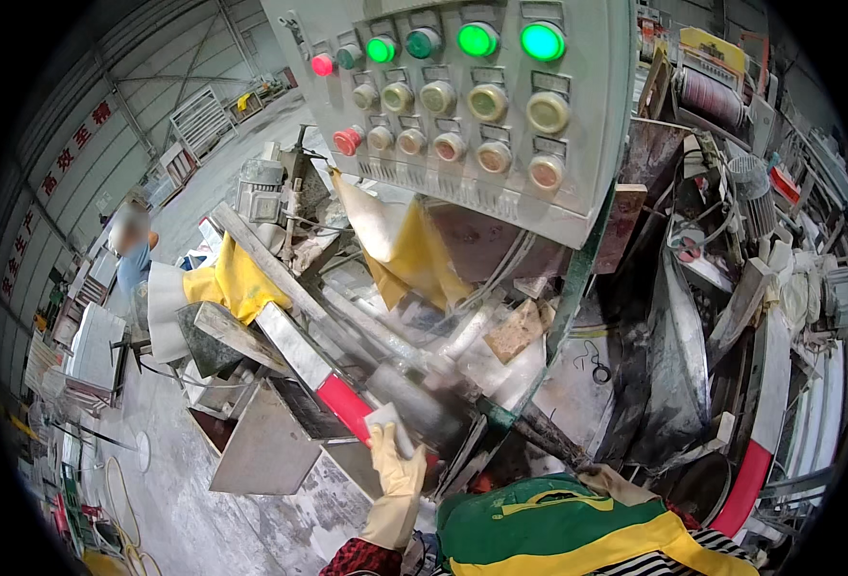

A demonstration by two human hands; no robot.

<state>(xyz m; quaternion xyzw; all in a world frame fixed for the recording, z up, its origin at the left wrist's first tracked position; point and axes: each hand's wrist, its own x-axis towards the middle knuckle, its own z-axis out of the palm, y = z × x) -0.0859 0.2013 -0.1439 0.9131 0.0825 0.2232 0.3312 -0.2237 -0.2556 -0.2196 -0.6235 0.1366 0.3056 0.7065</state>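
Observation:
My left hand [398, 480], in a cream rubber glove with a red-and-black sleeve behind it, has its fingers closed on a small pale rectangular block [386, 423]. That block is at the red end [344, 403] of a long pale beam, above dusty machinery. Beside the green apron [529, 526] with yellow trim, a tan patch [621, 485] near a bit of red sleeve looks like my right hand, mostly hidden; its fingers cannot be made out. In front of me hangs a grey control box [577, 182] with rows of round buttons, some lit green and red.
Yellow cloth flaps [237, 278] hang over the machine at left. Metal bins [265, 442] stand below it. Another person [134, 252] is at the far left. To the right are a dark metal sheet [678, 355] and a second red-ended beam [745, 490]. A hose [121, 509] lies on the floor.

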